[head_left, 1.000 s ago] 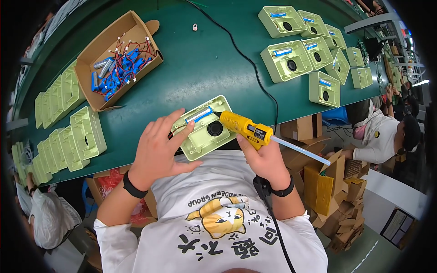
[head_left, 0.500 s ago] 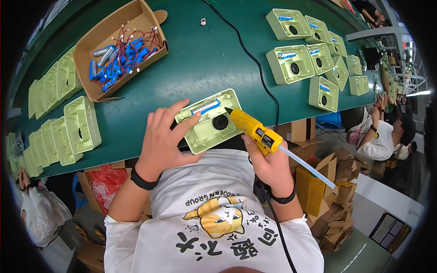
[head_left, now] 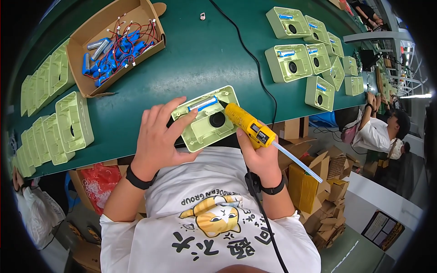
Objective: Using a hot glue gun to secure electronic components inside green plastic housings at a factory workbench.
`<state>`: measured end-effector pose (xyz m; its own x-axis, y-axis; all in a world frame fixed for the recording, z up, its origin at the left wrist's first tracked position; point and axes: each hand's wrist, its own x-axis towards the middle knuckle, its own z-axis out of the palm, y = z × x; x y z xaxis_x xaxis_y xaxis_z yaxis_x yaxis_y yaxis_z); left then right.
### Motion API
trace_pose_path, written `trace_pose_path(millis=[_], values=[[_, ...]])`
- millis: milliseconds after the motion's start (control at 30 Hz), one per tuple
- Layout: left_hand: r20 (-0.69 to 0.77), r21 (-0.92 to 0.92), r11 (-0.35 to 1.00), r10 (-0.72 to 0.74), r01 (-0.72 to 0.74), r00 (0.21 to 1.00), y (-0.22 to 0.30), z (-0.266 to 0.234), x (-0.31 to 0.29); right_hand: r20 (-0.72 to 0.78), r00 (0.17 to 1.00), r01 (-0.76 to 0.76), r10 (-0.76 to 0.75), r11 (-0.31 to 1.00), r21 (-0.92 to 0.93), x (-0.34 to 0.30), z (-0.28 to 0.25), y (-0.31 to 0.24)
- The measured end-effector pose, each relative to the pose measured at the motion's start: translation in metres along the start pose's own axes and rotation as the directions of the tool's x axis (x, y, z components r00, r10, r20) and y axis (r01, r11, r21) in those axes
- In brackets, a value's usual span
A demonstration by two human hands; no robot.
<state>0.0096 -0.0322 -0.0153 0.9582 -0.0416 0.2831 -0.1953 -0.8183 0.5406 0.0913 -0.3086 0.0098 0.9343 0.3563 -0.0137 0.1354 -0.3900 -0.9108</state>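
A pale green plastic case lies open side up at the table's near edge. Inside it are a blue battery along the far wall and a round black speaker. My left hand grips the case's left side, its index finger pressing on the battery and its thumb at the near edge. In my right hand is a yellow hot glue gun, fingers wrapped round its handle. The dark nozzle points into the case beside the battery's right end. A translucent glue stick sticks out behind.
A cardboard box of wired blue batteries stands far left. Green cases line the left; several with batteries stand at right. A black cable crosses the green table. Cartons sit below; other people work nearby.
The glue gun has shifted slightly left and its rear end has swung inward, nozzle still by the battery's end. My left hand keeps its hold. The whole view has shifted a little.
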Motion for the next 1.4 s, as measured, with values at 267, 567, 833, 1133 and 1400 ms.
trace_pose_path(millis=[267, 567, 833, 1133, 1400], values=[[0.001, -0.001, 1.000, -0.007, 0.007, 1.000, 0.001, 0.001, 0.000, -0.012, 1.000, 0.012, -0.011, 0.999, 0.035, 0.001, 0.000, 0.001], [-0.038, 0.001, 1.000, -0.010, 0.010, 0.999, 0.001, 0.002, -0.003, 0.002, 1.000, 0.005, -0.005, 0.989, -0.145, 0.000, -0.015, -0.024], [-0.138, -0.108, 0.994, 0.006, -0.021, 0.990, -0.008, 0.009, -0.013, 0.164, 0.977, 0.175, -0.136, 0.952, -0.251, 0.008, -0.011, -0.053], [-0.282, -0.200, 0.970, 0.078, -0.138, 0.956, -0.014, 0.019, -0.020, 0.304, 0.923, 0.313, -0.235, 0.920, -0.237, 0.006, 0.009, -0.057], [-0.304, -0.170, 0.971, 0.110, -0.168, 0.946, -0.015, 0.022, -0.023, 0.312, 0.918, 0.333, -0.245, 0.902, -0.273, 0.002, 0.013, -0.058]])
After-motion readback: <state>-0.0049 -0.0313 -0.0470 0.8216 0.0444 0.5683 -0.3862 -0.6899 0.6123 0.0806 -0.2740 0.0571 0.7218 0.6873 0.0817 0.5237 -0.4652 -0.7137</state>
